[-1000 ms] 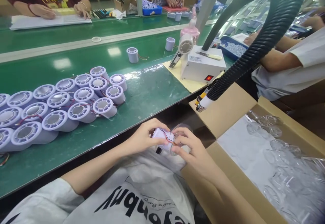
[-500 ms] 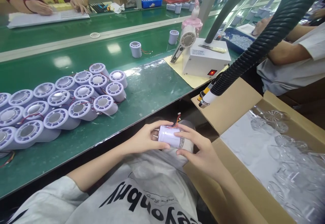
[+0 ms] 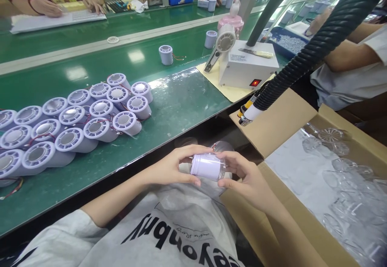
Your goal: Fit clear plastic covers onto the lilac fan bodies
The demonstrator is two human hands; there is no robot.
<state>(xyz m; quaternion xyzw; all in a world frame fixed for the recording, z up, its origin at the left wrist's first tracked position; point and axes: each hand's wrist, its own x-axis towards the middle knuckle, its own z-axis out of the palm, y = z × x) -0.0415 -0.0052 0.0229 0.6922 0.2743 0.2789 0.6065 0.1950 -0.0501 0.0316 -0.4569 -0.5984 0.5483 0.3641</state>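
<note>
Lying now sideways, wires tucked under since a moment ago, white cylinder (image 3: 208,166) held near the lap between left hand (image 3: 172,166) and right hand (image 3: 246,178), fingers curled closed around it, clear dome (image 3: 223,148) at its right end.

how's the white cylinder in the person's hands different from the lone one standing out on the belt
The held cylinder lies on its side, gripped between the left hand and right hand over the lap; the lone cylinder stands upright on the green belt, touched by no one. The held cylinder shows its plain side wall, while the lone cylinder shows its slotted ring top. The held one has a clear part at its right end; the lone one has none. Both are pale plastic with thin wires.
</note>
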